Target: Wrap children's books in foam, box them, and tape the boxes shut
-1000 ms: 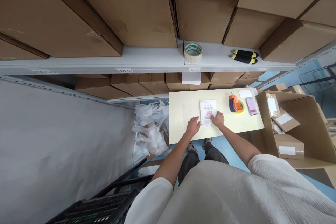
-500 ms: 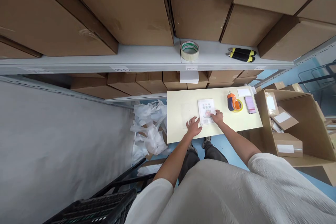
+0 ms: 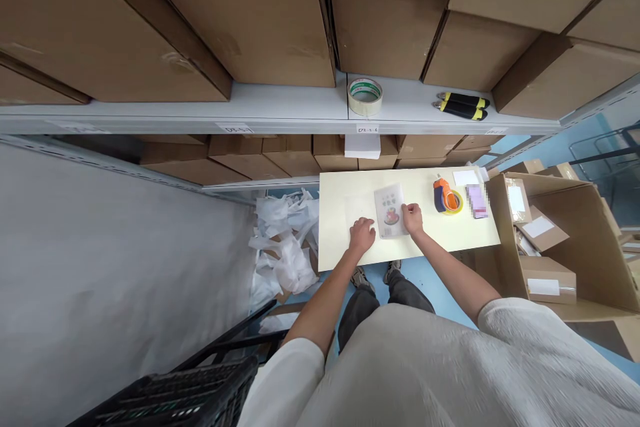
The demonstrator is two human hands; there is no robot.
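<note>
The printed packet point(image 3: 391, 207) lies on the surface point(image 3: 333, 213), its right edge pinched in the fingers of the right hand point(image 3: 413, 219); the left hand point(image 3: 362, 235) rests just beside, fingers loosely spread. Handling looks unfinished to me (tape dispenser point(image 3: 442, 191) untouched).

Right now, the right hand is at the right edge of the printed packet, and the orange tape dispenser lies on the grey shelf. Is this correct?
Not fully: the orange tape dispenser is on the pale table, not on the grey shelf, as the head view shows. The right hand is at the right edge of the printed packet.
</note>
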